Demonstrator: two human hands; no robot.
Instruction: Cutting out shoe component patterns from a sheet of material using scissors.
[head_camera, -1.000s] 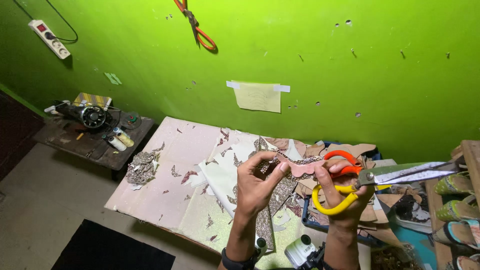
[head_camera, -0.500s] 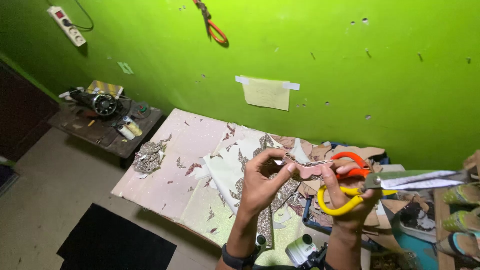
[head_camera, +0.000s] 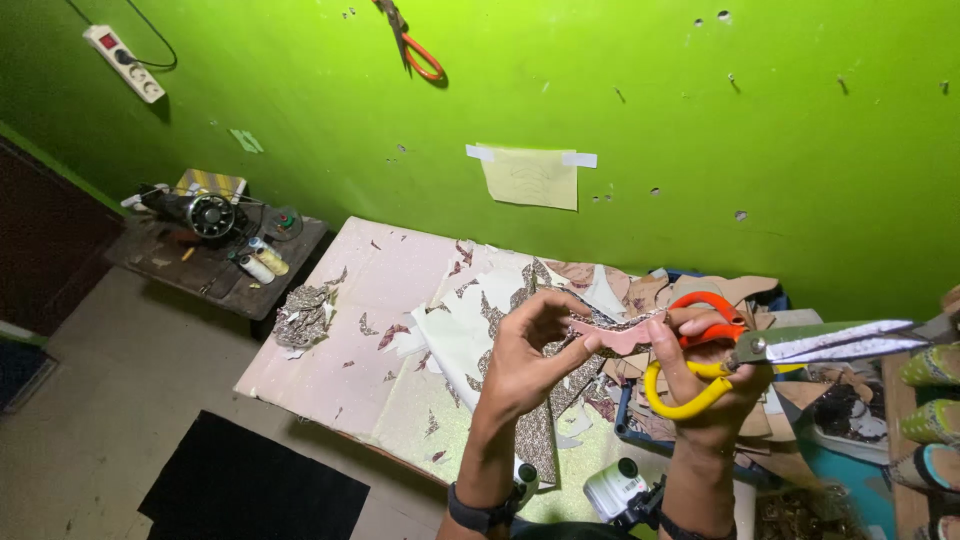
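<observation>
Your left hand (head_camera: 528, 362) is pinching a pink cutout (head_camera: 612, 333) in its fingers above the worktop (head_camera: 330, 360). Your right hand (head_camera: 705, 385) is gripping the scissors (head_camera: 760, 350), fingers through the handles.

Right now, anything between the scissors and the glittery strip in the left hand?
Nothing visible. The left hand pinches the glittery strip at one end, and the strip's other end already meets the right hand at the scissors. The blades point right, away from the strip.
</observation>
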